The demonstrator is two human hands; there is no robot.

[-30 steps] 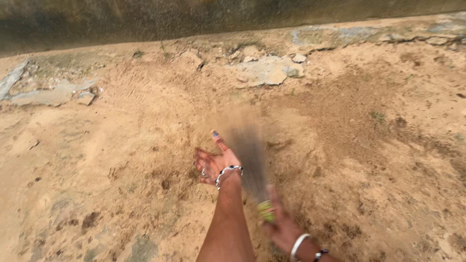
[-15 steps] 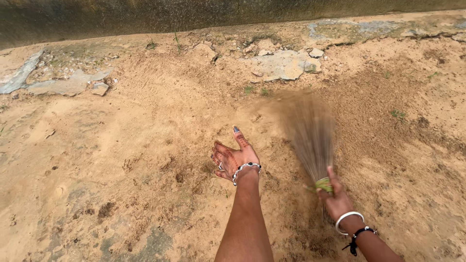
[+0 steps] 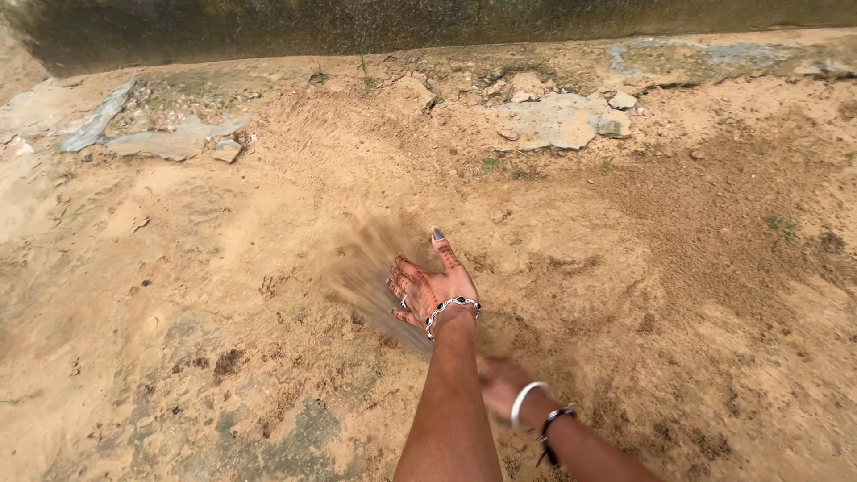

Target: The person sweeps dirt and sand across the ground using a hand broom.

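Observation:
My left hand point(image 3: 435, 289) is stretched out over the sandy ground point(image 3: 223, 268), palm up and fingers spread, holding nothing; it wears rings and a beaded bracelet. My right hand point(image 3: 498, 384), with a white bangle and a dark band on the wrist, sits low behind my left forearm and grips a short broom. The broom's bristles point(image 3: 368, 268) show as a brown blur just left of my left hand, low over the sand.
A dark concrete wall point(image 3: 428, 22) runs along the top. Broken flat stone slabs lie at its foot, one point(image 3: 558, 120) at centre right and another point(image 3: 165, 141) at the left. Small grass tufts point(image 3: 777, 223) dot the sand.
The broom has swung from the right of my left hand across to its left. My right hand moved left with it, behind my left forearm. My left hand stays open.

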